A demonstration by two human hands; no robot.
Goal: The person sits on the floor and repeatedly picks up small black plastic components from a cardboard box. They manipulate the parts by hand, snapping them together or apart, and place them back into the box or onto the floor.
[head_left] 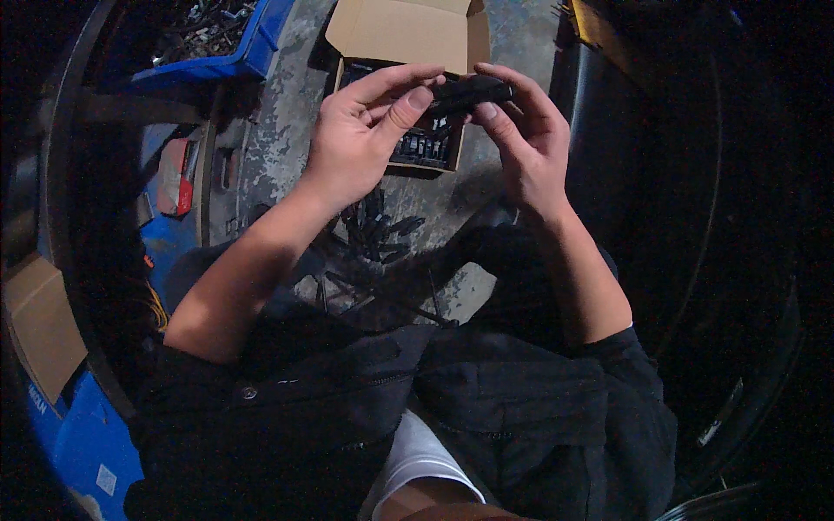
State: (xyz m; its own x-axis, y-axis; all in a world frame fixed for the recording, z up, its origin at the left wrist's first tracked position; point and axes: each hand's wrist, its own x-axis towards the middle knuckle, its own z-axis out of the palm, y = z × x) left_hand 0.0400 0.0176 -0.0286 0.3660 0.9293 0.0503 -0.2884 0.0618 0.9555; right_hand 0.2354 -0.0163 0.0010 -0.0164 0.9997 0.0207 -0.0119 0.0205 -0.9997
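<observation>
Between both hands is a dark, elongated black part [471, 93], held up over an open cardboard box [404, 33]. The fingertips and thumb of my left hand [354, 135] pinch its left end. Around its right end close the thumb and fingers of my right hand [532, 139]. Inside the box, below the hands, lie several small black parts [421, 149] in a row; my hands hide some of the box. A loose heap of similar black pieces [373, 227] lies nearer to me, below my left wrist. Their exact kind is too dark to make out.
A blue bin [254, 54] full of mixed metal pieces stands at the far left. Below it is a red and grey object [176, 178]. Brown cardboard [45, 326] and a blue case [91, 443] sit at the lower left. A yellow edge [586, 24] shows at the far right.
</observation>
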